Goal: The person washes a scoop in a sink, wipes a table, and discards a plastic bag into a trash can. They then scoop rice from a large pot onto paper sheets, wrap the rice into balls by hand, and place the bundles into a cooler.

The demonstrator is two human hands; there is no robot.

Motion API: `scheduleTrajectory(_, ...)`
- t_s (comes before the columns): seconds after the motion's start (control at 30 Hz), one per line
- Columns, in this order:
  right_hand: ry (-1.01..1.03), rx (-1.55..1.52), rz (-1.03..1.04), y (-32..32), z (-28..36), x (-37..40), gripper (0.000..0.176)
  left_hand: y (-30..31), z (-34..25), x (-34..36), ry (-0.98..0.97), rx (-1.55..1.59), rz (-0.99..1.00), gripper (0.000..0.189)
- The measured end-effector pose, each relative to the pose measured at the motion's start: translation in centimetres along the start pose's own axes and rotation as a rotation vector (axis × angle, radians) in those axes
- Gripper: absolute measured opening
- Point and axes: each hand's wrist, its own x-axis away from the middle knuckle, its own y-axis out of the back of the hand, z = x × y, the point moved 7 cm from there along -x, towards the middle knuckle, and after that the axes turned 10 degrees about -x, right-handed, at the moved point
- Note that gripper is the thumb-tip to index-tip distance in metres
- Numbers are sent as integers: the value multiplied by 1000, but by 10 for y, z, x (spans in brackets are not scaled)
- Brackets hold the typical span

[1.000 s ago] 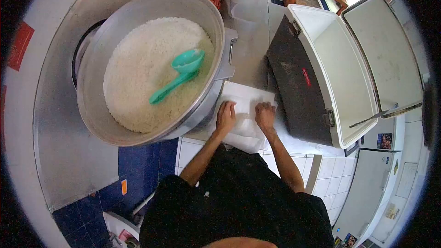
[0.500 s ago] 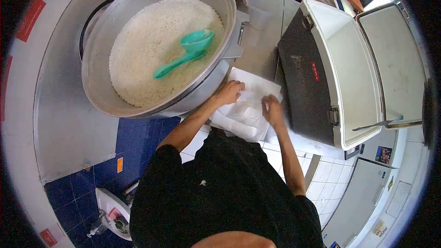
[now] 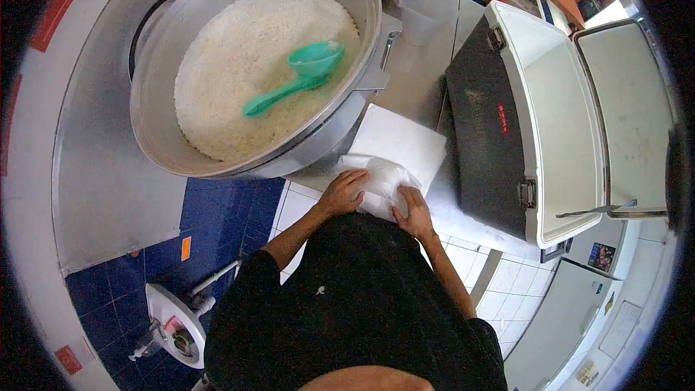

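A white paper bundle [image 3: 378,182] lies at the near edge of a stack of white paper sheets [image 3: 398,137]. My left hand [image 3: 343,192] is on the bundle's left side, its fingers curled round the paper. On the right side, my right hand [image 3: 413,211] grips the bundle with bent fingers. What is inside the paper is hidden. To the upper left stands a big metal pot [image 3: 156,112] of white rice [image 3: 232,51], with a green scoop [image 3: 315,61] lying on the rice.
Right of the paper stands a dark cooler box [image 3: 486,123] with its lid [image 3: 626,101] open. Clear plastic containers [image 3: 423,11] are at the back of the metal counter [image 3: 413,83]. A white sink [image 3: 170,311] sits low at the left.
Both hands have moved toward my body with the paper. The spread sheet is now folded into a bundle between them, and more of the stack shows behind it.
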Motion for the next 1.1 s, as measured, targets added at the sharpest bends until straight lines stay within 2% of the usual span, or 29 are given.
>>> scheduleTrajectory(0.03,13,57,18,1,6,0,23,0,1,2,-17,18,43,30)
scheduleTrajectory(0.1,-18,25,54,-13,-34,11,24,-4,9,3,-31,35,83,34)
scheduleTrajectory(0.17,-35,-9,96,-21,-50,7,25,-26,25,-3,-47,108,305,34)
scheduleTrajectory(0.2,-226,-70,56,-21,-60,0,21,-25,28,-13,-42,104,297,34)
scheduleTrajectory(0.23,-416,-130,15,-20,-71,-6,18,-41,41,-22,165,184,486,34)
scheduleTrajectory(0.27,-419,-117,3,-24,-84,-14,26,-55,51,-25,375,267,673,34)
scheduleTrajectory(0.3,-411,-116,7,-22,-82,-27,26,-56,53,-38,378,266,664,34)
scheduleTrajectory(0.37,-679,43,135,-24,-88,-37,42,-53,49,-64,188,51,592,54)
scheduleTrajectory(0.4,-598,163,148,-19,-74,-47,61,-65,51,-71,192,50,585,54)
scheduleTrajectory(0.43,-590,166,150,-20,-76,-52,61,-71,49,-83,74,-141,493,60)
scheduleTrajectory(0.47,-479,269,143,-21,-78,-57,68,-76,45,-93,-42,-328,400,66)
scheduleTrajectory(0.5,-371,369,136,-25,-84,-60,75,-81,45,-102,-38,-326,398,66)
scheduleTrajectory(0.53,-280,417,155,-40,-110,-61,74,-97,48,-106,-39,-362,574,62)
scheduleTrajectory(0.57,-288,417,157,-37,-114,-69,74,-110,50,-101,-44,-396,754,58)
scheduleTrajectory(0.63,-545,292,468,-48,-132,-69,60,-86,32,-107,-24,-382,833,52)
scheduleTrajectory(0.67,-501,282,406,-47,-132,-70,45,-77,28,-110,2,-373,902,47)
scheduleTrajectory(0.7,-511,280,401,-42,-121,-66,45,-83,31,-102,-8,-371,909,47)
scheduleTrajectory(0.77,-522,138,163,-27,-92,-54,32,-79,43,-85,161,-285,684,40)
scheduleTrajectory(0.83,-420,157,-126,-28,-66,-26,15,-43,26,-58,260,-82,460,22)
scheduleTrajectory(0.87,-389,2,-246,-26,-45,-14,4,-35,19,-39,321,-4,354,22)
scheduleTrajectory(0.9,-368,47,-221,-26,-28,-7,8,-28,12,-22,385,72,245,25)
scheduleTrajectory(0.93,-346,25,-236,-31,-27,1,14,-32,4,-5,385,74,255,25)
scheduleTrajectory(1.0,-333,3,-259,-38,-18,8,21,-20,-16,11,213,135,8,44)
scheduleTrajectory(1.03,-311,17,-285,-37,-7,8,26,-22,-16,15,209,138,17,44)
scheduleTrajectory(1.1,-295,35,-313,-38,-1,9,32,-24,-17,15,239,98,90,63)
